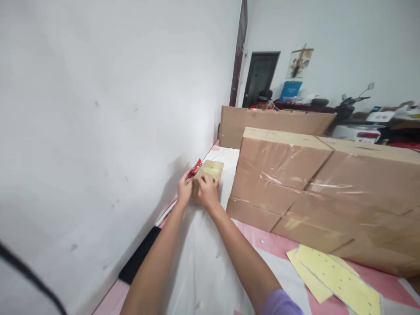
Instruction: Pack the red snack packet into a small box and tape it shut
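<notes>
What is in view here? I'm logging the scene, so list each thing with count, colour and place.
small box: 1, tan, by the wall, under both hands
red packet: 1, at the small box's left edge
big cartons: 2 or more, brown, taped, right
yellow sheets: a few, bottom right
table cover: 1, white and pink
scooter: 1, dark, far right
left hand: on the small box
right hand: on the small box
</notes>
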`<state>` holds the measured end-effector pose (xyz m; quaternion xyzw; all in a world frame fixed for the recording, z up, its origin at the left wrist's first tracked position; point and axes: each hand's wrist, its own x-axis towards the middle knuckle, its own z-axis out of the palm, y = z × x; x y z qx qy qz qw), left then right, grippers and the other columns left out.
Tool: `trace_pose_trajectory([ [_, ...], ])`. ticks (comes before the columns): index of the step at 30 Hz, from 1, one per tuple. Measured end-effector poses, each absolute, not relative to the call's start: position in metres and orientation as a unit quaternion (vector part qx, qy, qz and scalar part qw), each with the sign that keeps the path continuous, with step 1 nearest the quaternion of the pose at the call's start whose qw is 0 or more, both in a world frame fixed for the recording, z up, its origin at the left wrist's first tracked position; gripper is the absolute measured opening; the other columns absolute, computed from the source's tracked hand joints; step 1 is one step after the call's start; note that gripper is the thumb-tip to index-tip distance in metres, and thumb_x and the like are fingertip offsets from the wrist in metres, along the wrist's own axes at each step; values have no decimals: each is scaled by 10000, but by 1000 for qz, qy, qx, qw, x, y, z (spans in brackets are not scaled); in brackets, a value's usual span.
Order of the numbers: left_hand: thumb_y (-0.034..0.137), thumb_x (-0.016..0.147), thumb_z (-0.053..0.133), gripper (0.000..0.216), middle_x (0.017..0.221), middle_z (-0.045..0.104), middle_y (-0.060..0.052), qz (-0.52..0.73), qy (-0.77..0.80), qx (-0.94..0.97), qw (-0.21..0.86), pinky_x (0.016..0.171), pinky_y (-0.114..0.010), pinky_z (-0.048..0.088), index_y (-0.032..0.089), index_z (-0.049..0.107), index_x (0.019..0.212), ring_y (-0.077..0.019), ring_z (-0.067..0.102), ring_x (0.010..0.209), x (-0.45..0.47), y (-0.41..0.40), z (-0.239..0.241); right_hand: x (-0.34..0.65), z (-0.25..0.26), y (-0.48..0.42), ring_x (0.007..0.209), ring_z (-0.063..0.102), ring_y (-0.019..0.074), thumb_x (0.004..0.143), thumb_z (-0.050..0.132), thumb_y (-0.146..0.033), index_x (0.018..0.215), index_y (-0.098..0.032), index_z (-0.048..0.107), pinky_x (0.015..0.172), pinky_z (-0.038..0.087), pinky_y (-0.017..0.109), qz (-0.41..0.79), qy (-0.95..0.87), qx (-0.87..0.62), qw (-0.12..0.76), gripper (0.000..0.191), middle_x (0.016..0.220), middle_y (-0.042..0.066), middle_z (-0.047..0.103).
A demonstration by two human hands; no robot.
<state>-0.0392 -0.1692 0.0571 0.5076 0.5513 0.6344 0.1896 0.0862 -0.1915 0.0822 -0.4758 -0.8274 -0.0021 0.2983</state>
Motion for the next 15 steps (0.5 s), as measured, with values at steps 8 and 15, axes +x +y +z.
trace_pose_trajectory([
  [8,427,843,637,515,1276,690,-114,708,558,382,203,995,-406,532,200,659,1305,-286,648,1158,10,-388,40,132,76,-379,936,533,204,918,548,-172,1008,-205,629,863,246,373,-76,-842,-344,408,125,1022,56,656],
  [15,596,675,776,578,1138,750,-91,696,573,254,351,897,-371,582,184,741,1079,-301,688,1065,101,-523,-30,207,36,-538,741,511,184,1001,388,-218,881,-222,636,765,239,372,-131,-727,-398,544,276,765,9,608],
])
